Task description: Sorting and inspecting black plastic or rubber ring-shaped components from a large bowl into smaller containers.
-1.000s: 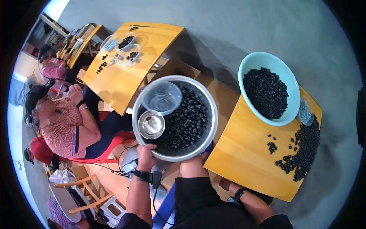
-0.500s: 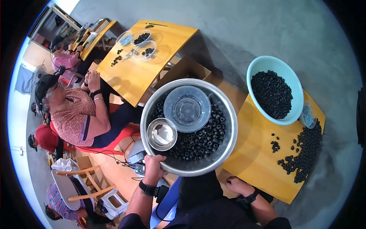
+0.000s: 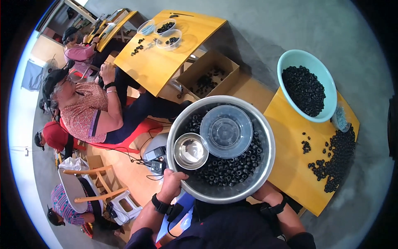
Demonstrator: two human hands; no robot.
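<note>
My left hand is closed on the near left rim of a wide steel basin, with the thumb over the edge. Many small black ring-shaped pieces lie in the basin. On top of them rest a clear round plastic tub and a small steel bowl, side by side. My right hand is at the basin's near right side; its fingers are hidden beneath the basin, so their grip does not show.
A yellow table at right bears a light-blue basin of black pieces, a small clear cup and loose pieces. An open carton stands by another yellow table, where a person sits. A chair and cables are at left.
The steel basin has shifted right and slightly nearer in the view, with my left hand still on its rim. My right hand has gone from beside the table to under the basin's edge.
</note>
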